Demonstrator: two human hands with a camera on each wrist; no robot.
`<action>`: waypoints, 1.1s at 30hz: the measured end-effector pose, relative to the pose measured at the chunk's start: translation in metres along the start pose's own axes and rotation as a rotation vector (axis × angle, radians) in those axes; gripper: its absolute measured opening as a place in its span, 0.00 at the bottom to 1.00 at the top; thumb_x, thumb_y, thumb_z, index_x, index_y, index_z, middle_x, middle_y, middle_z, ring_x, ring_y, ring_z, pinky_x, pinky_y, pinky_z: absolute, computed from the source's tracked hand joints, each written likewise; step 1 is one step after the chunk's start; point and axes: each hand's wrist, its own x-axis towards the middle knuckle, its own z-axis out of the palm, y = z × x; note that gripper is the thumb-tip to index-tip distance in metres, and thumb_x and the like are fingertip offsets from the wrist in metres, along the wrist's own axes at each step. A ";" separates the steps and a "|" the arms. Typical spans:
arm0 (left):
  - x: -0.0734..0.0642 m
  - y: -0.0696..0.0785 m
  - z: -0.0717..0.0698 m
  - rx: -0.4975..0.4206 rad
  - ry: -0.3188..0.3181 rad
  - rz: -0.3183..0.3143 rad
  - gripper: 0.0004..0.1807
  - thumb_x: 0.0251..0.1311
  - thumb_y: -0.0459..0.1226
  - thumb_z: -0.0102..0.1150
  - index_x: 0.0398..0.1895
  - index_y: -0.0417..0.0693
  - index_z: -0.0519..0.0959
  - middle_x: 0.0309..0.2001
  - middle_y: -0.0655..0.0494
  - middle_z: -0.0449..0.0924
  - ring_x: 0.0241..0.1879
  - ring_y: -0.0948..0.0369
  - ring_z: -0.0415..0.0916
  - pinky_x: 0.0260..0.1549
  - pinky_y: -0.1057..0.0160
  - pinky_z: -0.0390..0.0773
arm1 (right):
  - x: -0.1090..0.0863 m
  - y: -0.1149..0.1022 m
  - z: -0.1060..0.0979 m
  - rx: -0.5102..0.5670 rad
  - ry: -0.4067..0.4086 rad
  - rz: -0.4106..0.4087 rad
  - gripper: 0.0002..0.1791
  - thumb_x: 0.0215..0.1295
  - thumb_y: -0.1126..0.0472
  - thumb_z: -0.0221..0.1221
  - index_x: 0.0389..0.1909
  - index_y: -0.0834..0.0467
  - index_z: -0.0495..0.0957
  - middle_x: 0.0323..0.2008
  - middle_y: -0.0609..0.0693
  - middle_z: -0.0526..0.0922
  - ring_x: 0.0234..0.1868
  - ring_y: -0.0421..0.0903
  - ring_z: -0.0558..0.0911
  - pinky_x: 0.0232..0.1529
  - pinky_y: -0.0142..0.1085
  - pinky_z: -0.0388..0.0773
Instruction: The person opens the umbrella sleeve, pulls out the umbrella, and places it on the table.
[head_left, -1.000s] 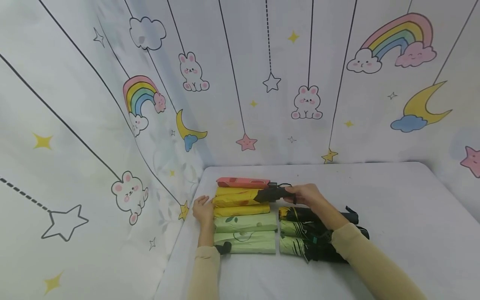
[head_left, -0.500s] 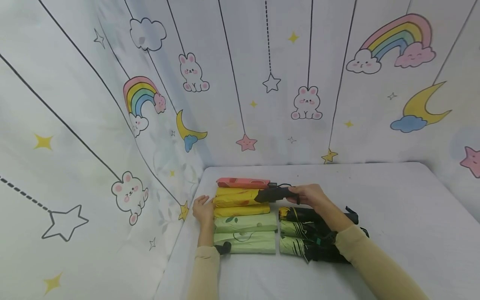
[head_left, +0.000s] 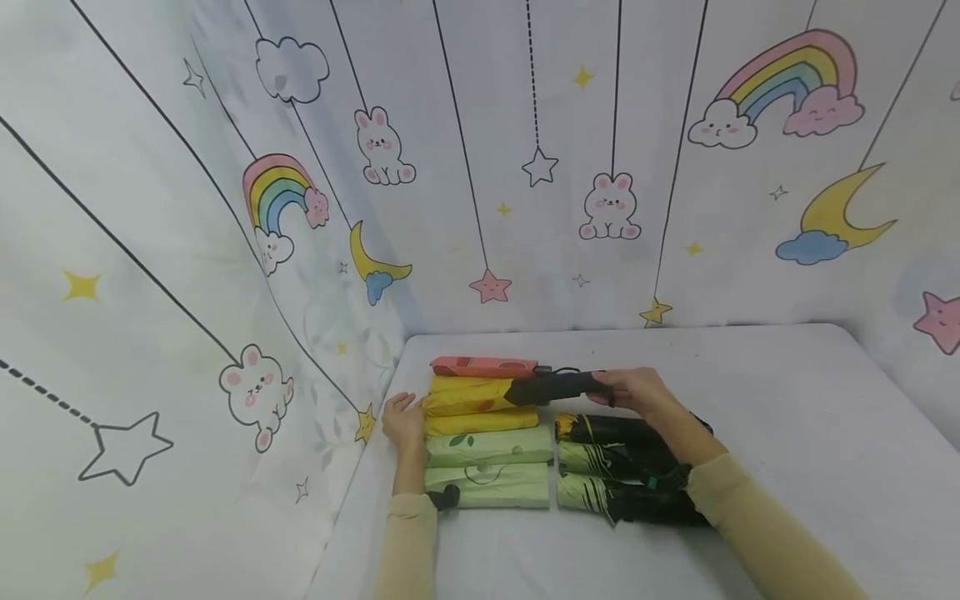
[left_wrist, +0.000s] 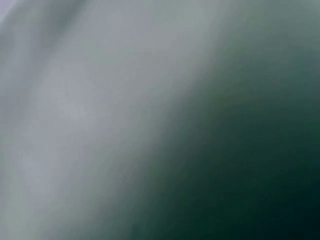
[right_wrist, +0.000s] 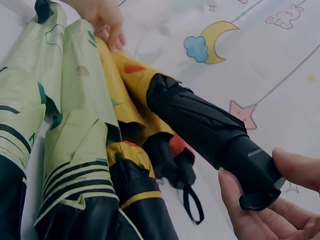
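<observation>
In the head view my right hand (head_left: 633,392) pinches the black handle end of a folded umbrella (head_left: 555,387). The umbrella sticks out of a yellow sleeve (head_left: 468,398), and the right wrist view shows thumb and fingers around the handle (right_wrist: 252,162). My left hand (head_left: 405,421) holds the sleeve's far left end between its fingers. Another yellow sleeve (head_left: 483,422) lies just in front, above two pale green sleeves (head_left: 487,447). A red folded umbrella or sleeve (head_left: 483,367) lies behind. The left wrist view is too blurred to read.
Several folded umbrellas with black ends, one yellow-trimmed (head_left: 600,429) and two green-trimmed (head_left: 600,492), lie in a column right of the sleeves. A white cloth (head_left: 780,417) covers the table. Printed curtains (head_left: 555,250) stand behind and at the left.
My right hand has moved right with the handle, and more of the black umbrella shows outside the yellow sleeve. The left hand stays at the sleeve's end.
</observation>
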 end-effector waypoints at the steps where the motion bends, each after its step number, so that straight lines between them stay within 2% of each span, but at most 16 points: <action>1: 0.000 0.001 0.000 -0.007 -0.004 -0.002 0.28 0.54 0.19 0.67 0.61 0.36 0.79 0.56 0.40 0.86 0.56 0.46 0.83 0.26 0.75 0.76 | -0.001 -0.001 -0.002 0.000 -0.002 -0.003 0.33 0.68 0.60 0.70 0.65 0.76 0.70 0.45 0.57 0.90 0.45 0.52 0.91 0.51 0.39 0.88; 5: -0.002 0.004 -0.001 -0.051 -0.030 -0.012 0.32 0.51 0.15 0.61 0.63 0.34 0.77 0.58 0.39 0.84 0.55 0.45 0.83 0.22 0.74 0.76 | -0.003 -0.002 -0.008 0.015 -0.005 0.001 0.31 0.67 0.61 0.70 0.63 0.75 0.72 0.44 0.56 0.91 0.45 0.52 0.91 0.52 0.40 0.87; 10: -0.002 0.005 0.000 -0.105 -0.060 -0.019 0.34 0.49 0.14 0.57 0.65 0.32 0.74 0.60 0.35 0.82 0.54 0.43 0.85 0.25 0.71 0.82 | -0.005 -0.003 -0.015 0.040 0.009 0.010 0.27 0.66 0.63 0.71 0.59 0.74 0.76 0.42 0.57 0.91 0.44 0.52 0.91 0.53 0.43 0.87; 15: 0.000 0.003 0.000 -0.151 -0.067 -0.032 0.34 0.50 0.13 0.58 0.65 0.31 0.73 0.61 0.35 0.81 0.55 0.42 0.85 0.27 0.70 0.84 | -0.010 -0.006 -0.021 0.037 0.001 0.015 0.28 0.68 0.62 0.70 0.61 0.75 0.73 0.42 0.56 0.91 0.44 0.52 0.91 0.52 0.41 0.87; 21: 0.001 0.001 -0.001 -0.162 -0.076 -0.040 0.35 0.51 0.12 0.57 0.67 0.31 0.72 0.62 0.35 0.80 0.56 0.42 0.84 0.27 0.71 0.84 | -0.013 -0.010 -0.029 0.032 -0.011 0.014 0.32 0.68 0.61 0.70 0.63 0.75 0.70 0.42 0.54 0.91 0.46 0.52 0.91 0.51 0.39 0.88; 26: 0.000 0.002 -0.002 -0.180 -0.087 -0.042 0.35 0.51 0.12 0.56 0.67 0.30 0.71 0.63 0.33 0.79 0.57 0.41 0.83 0.28 0.69 0.85 | -0.015 -0.012 -0.036 0.060 -0.005 0.010 0.29 0.67 0.63 0.70 0.61 0.75 0.71 0.40 0.55 0.91 0.43 0.51 0.91 0.52 0.41 0.88; 33: 0.000 0.002 -0.001 -0.190 -0.092 -0.045 0.35 0.51 0.12 0.56 0.67 0.31 0.71 0.63 0.33 0.79 0.57 0.41 0.83 0.30 0.70 0.86 | -0.020 -0.013 -0.043 0.067 -0.017 0.003 0.25 0.68 0.64 0.69 0.59 0.74 0.74 0.41 0.55 0.91 0.45 0.52 0.91 0.54 0.43 0.87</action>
